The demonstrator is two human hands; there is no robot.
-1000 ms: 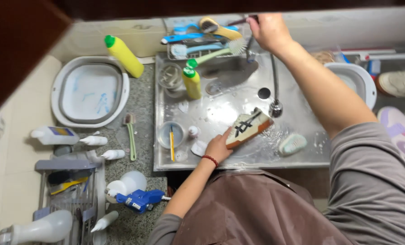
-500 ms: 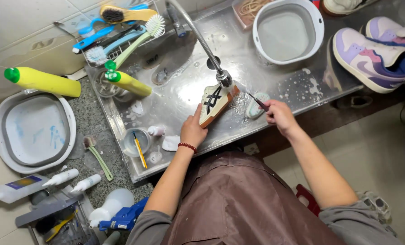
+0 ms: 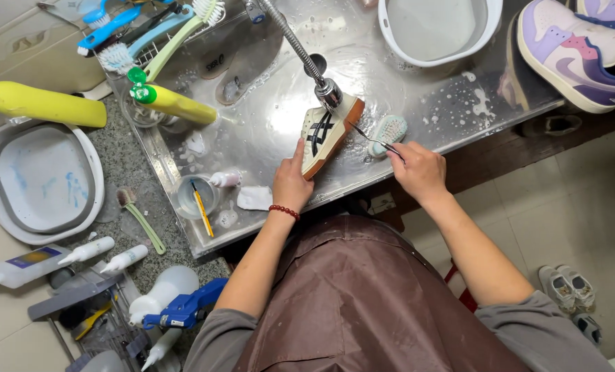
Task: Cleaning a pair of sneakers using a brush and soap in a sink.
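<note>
Sneaker (image 3: 327,135): cream with black stripes, lay in the wet steel sink (image 3: 266,117) directly under the spray head (image 3: 328,92). Left hand (image 3: 291,180) closed its grip on the heel end, steadying it. Right hand (image 3: 418,169) pinched a thin tool, its tip near the sole; a teal brush (image 3: 389,129) sat just beside. Suds across the sink; washing judged under way, rinse not finished. A purple sneaker (image 3: 583,48) waited at the far right.

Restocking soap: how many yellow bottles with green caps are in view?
2. One yellow bottle lies on the counter's far left; another lies tipped at the sink's left edge. Others may be hidden.
</note>
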